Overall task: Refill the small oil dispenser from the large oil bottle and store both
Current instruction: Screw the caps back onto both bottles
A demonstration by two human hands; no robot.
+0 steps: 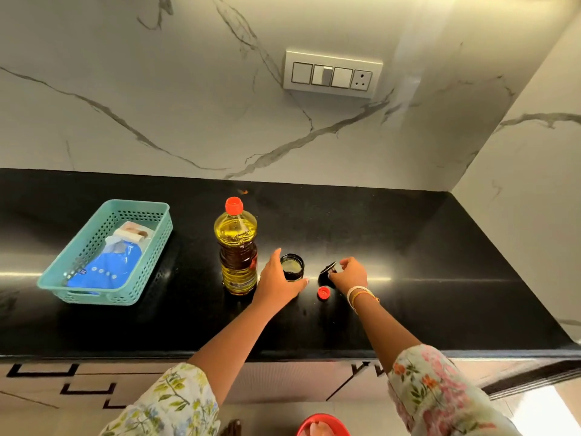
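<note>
My polished black stone counter (408, 247) runs along a white marble-veined wall carrying a grey switch panel (332, 73). My left hand (276, 283) curves its grip round the small dark open-topped oil dispenser (292, 267), thumb up and fingers beside its base. My right hand (350, 275) pinches the dispenser's black lid (328, 268), tilted just above the counter. A small red cap (323, 292) lies between my hands. The large clear oil bottle (238, 247), red-capped and full of yellow oil, stands just left. A teal perforated plastic basket (107, 250) holds a blue packet.
</note>
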